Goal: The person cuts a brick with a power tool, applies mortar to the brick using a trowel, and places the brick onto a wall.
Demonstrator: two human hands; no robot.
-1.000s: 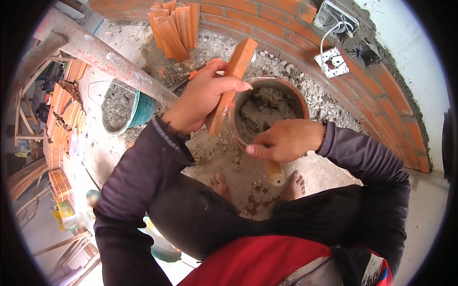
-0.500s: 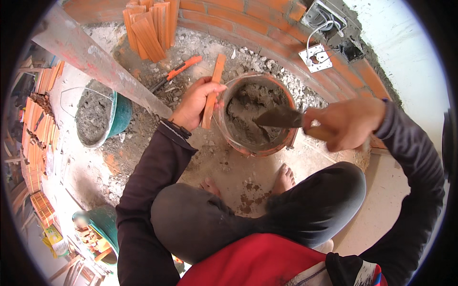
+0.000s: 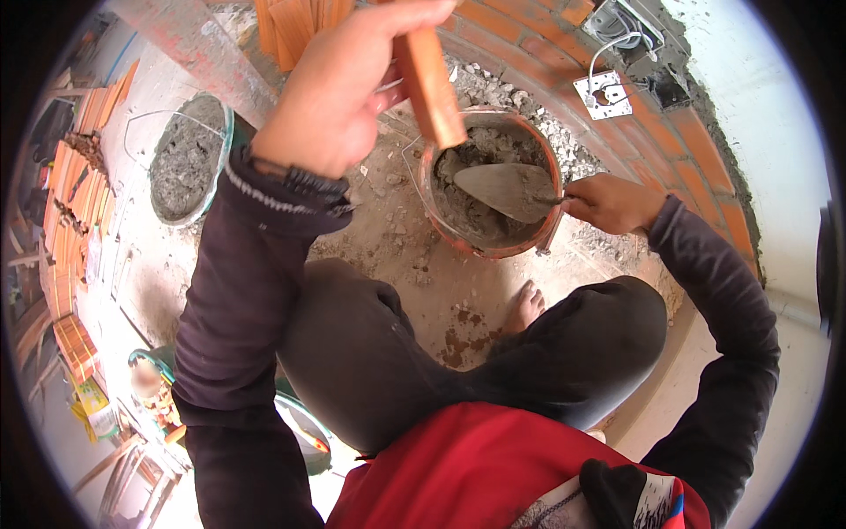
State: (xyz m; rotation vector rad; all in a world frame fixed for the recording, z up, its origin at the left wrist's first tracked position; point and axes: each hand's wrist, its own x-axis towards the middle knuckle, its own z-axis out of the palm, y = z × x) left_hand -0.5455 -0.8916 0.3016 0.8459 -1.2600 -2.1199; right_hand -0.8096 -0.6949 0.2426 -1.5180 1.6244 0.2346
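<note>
My left hand [image 3: 330, 101] is raised high, closed on a narrow orange brick piece [image 3: 427, 84] that tilts down over the near side of the view, its lower end above the round bucket's back edge. My right hand [image 3: 606, 203] grips a trowel, whose grey blade [image 3: 498, 187] rests in the wet grey mortar inside the orange-rimmed bucket [image 3: 463, 242]. The bucket stands on the dusty floor in front of my bare foot and bent knees.
Behind are a curved brick wall [image 3: 718, 167] with a wired socket plate [image 3: 604, 93], rubble along its foot and leaning brick tiles [image 3: 286, 31]. A scaffold pipe [image 3: 189, 40] crosses the upper left, beside a green mortar bucket [image 3: 185, 159] and brick stacks [image 3: 66, 282].
My left hand has moved up and nearer the camera with the brick piece. The trowel first showed half a second ago in my right hand; its blade now lies lower and flatter in the mortar.
</note>
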